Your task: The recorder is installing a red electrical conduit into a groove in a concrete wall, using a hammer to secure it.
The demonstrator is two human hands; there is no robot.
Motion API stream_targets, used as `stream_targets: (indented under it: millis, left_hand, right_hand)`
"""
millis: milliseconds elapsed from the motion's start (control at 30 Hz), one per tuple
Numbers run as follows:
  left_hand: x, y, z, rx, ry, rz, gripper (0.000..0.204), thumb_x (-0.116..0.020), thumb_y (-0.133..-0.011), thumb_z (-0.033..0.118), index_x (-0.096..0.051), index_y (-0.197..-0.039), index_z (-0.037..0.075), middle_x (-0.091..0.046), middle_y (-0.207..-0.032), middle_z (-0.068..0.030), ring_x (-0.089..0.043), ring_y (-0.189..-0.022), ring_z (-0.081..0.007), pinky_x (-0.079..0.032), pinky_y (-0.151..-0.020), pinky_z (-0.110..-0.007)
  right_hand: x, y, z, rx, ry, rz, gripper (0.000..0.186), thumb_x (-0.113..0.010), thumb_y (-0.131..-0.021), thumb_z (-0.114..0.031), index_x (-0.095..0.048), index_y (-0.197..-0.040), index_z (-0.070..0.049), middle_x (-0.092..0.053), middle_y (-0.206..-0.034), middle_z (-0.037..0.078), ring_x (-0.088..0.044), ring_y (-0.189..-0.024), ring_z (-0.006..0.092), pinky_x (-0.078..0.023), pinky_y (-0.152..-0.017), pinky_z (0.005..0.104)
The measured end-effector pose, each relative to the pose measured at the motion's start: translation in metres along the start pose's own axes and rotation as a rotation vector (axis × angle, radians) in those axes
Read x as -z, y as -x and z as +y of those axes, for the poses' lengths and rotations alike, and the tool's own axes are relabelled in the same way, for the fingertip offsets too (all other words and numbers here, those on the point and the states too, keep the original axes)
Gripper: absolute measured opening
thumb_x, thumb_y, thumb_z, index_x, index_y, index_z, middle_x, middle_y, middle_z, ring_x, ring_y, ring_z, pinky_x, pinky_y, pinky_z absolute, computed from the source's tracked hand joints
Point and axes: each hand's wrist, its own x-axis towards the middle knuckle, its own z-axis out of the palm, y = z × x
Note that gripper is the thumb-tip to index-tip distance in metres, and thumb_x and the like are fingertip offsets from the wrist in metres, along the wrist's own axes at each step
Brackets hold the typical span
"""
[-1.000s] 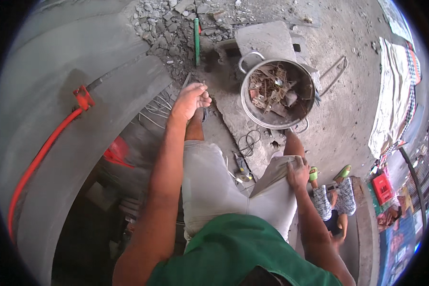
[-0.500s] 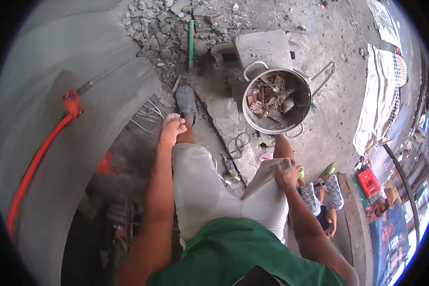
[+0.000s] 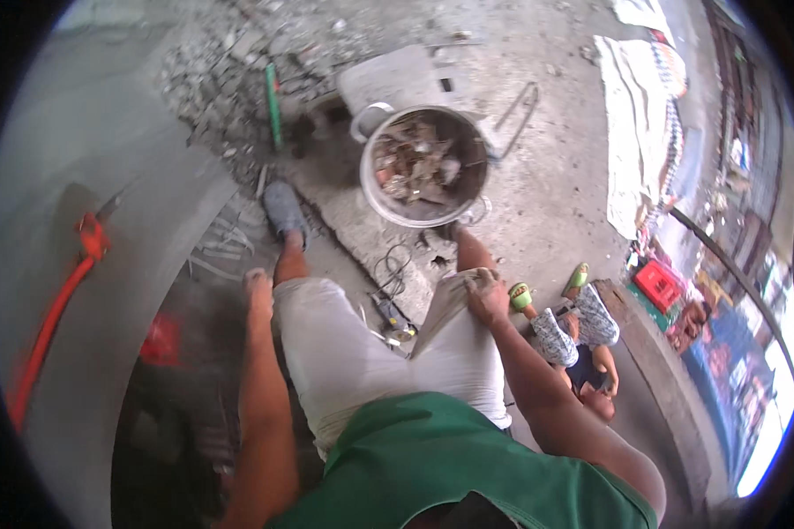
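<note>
My right hand [image 3: 488, 298] is closed on the light grey shorts [image 3: 353, 344] at my right knee, and the cloth draws into folds toward it. My left hand [image 3: 258, 286] hangs beside my left knee; blur hides its fingers, so its grip cannot be made out. In front of my right foot stands a large metal pot [image 3: 370, 196] with loop handles. Broken scraps and wiry debris [image 3: 415, 163] lie inside it. A grey shoe [image 3: 284, 210] is on my left foot. On the ground between my legs lies a small grey and yellow tool [image 3: 393, 319], its kind unclear, near a thin black cord [image 3: 393, 269].
Behind the pot is a concrete block [image 3: 388, 78]. Rubble [image 3: 216, 84] and a green rod [image 3: 273, 106] lie at far left. A red tool [image 3: 90, 240] with a long red handle rests on the grey slab [image 3: 150, 238]. A person [image 3: 582, 344] in green slippers sits at right, near white cloths [image 3: 631, 132].
The whole view has shifted, so the pot and ground appear farther left. My left hand has moved away from my shin to beside the knee. My right hand stays at the shorts.
</note>
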Motion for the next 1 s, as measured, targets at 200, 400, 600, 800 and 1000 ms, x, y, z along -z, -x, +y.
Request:
stream_targets:
  millis: [200,400,600,800,1000]
  left_hand:
    - [-0.015,0.046,0.058,0.035,-0.065,-0.062,0.019,-0.054,-0.095,0.028,-0.056,-0.107,0.013,-0.048,-0.066,0.0021,-0.037,-0.043,-0.0086,-0.03,-0.033,-0.026]
    - [-0.036,0.106,0.12,-0.113,-0.196,-0.121,0.023,-0.056,-0.094,0.029,-0.058,-0.107,0.009,-0.048,-0.062,0.0023,-0.039,-0.044,-0.0063,-0.029,-0.034,-0.024]
    - [-0.022,0.192,0.036,-0.266,-0.131,0.106,0.025,-0.056,-0.092,0.023,-0.057,-0.115,0.013,-0.056,-0.088,-0.002,-0.053,-0.071,-0.0153,-0.047,-0.058,-0.032]
    - [-0.049,0.28,-0.102,-0.301,-0.486,0.316,0.018,-0.064,-0.078,0.014,-0.066,-0.092,0.003,-0.068,-0.091,-0.0192,-0.066,-0.087,-0.0361,-0.051,-0.077,-0.043]
    - [-0.059,0.27,-0.129,-0.337,-0.138,0.307,0.015,-0.063,-0.073,0.008,-0.068,-0.087,0.005,-0.068,-0.082,-0.0185,-0.067,-0.08,-0.0328,-0.052,-0.073,-0.041]
  right_hand:
    - [0.002,0.0,0.025,-0.064,-0.165,0.006,0.057,-0.059,-0.088,-0.046,-0.056,-0.133,-0.012,-0.048,-0.141,0.02,-0.044,-0.13,0.0389,-0.039,-0.106,0.0483]
    - [0.001,-0.015,0.056,-0.05,-0.341,0.141,0.046,-0.062,-0.089,-0.038,-0.063,-0.124,-0.008,-0.059,-0.126,0.023,-0.057,-0.116,0.0363,-0.046,-0.098,0.0435]
    - [0.032,-0.11,0.111,0.136,-0.389,0.058,0.043,-0.06,-0.092,-0.035,-0.06,-0.129,-0.011,-0.067,-0.109,0.012,-0.063,-0.083,0.0196,-0.051,-0.069,0.0351]
    - [0.126,-0.163,0.183,0.366,-0.301,-0.164,0.04,-0.057,-0.094,-0.029,-0.06,-0.127,-0.007,-0.065,-0.115,0.013,-0.064,-0.102,0.0204,-0.051,-0.079,0.0289]
    - [0.176,-0.125,0.181,0.071,-0.385,-0.074,0.046,-0.059,-0.092,-0.038,-0.055,-0.129,-0.011,-0.065,-0.096,0.004,-0.058,-0.072,0.0124,-0.042,-0.05,0.029]
